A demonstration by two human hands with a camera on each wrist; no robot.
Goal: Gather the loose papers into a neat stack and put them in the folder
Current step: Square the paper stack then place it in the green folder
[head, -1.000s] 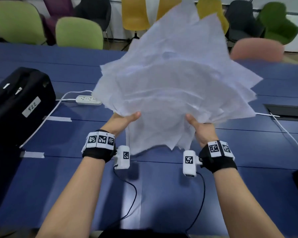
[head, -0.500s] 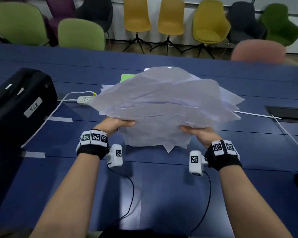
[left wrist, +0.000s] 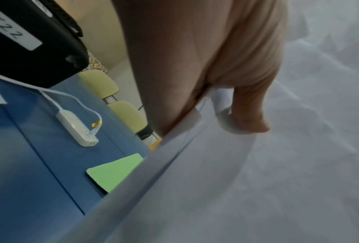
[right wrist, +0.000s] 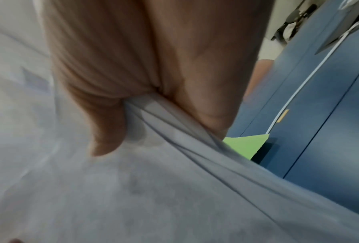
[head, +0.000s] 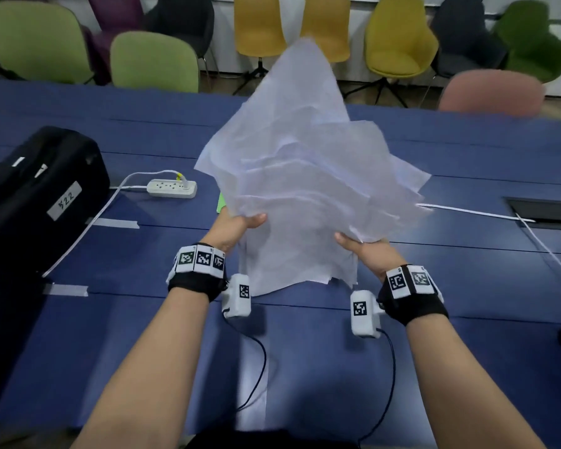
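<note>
A ragged bundle of white papers (head: 305, 189) is held upright above the blue table (head: 467, 319), its sheets fanned out and uneven. My left hand (head: 240, 226) grips the bundle's left edge, thumb on the near face. My right hand (head: 365, 246) grips the right edge the same way. In the left wrist view the thumb (left wrist: 251, 108) presses onto the papers (left wrist: 257, 180); in the right wrist view the right hand (right wrist: 132, 82) pinches the papers (right wrist: 132, 189). The green folder (left wrist: 114, 171) lies flat on the table behind the papers; a sliver of the folder (head: 221, 202) shows by my left hand, and a folder corner (right wrist: 247, 144) in the right wrist view.
A black case (head: 36, 202) with a "522" label stands at the left. A white power strip (head: 171, 188) and its cable lie behind my left hand. A white cable (head: 467, 211) runs to a table hatch (head: 544, 212) at the right. Coloured chairs (head: 153, 63) line the far side.
The bundle was upright, dropped down nearly flat, and now stands tipped up again, its top higher. Both hands keep hold of its edges.
</note>
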